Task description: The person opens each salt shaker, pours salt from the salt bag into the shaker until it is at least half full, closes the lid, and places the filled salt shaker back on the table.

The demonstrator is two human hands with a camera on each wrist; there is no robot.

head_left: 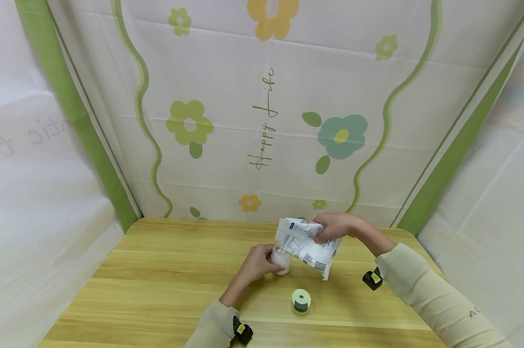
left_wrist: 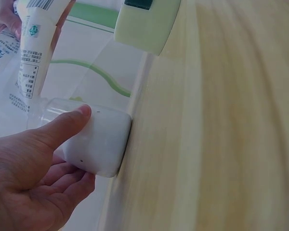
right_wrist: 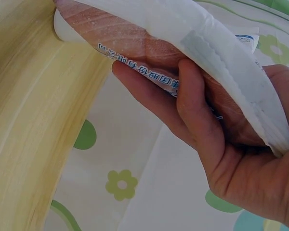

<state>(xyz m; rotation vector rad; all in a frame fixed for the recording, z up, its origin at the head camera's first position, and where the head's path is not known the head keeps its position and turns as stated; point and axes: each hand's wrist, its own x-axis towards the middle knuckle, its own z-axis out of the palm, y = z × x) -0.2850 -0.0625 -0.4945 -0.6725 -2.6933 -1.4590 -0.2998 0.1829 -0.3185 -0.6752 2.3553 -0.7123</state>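
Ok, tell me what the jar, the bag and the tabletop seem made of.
Jar: glass or clear plastic, glossy; see-through near the rim, with highlights.
Bag: probably thin plastic film, printed; it bends and creases softly.
Tabletop: wood or wood-look laminate, smooth; pale grain streaks run across it.

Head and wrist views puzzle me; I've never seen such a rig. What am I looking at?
There is no machine, only a person's bare hands. The wide picture comes from a camera worn on the head, looking forward and down. The other two come from wrist cameras, so the table looks tilted there. The left hand grips a jar on the table; the right hand holds a bag, tilted with one end at the jar's mouth. Nearby is a pale green piece, perhaps a lid.
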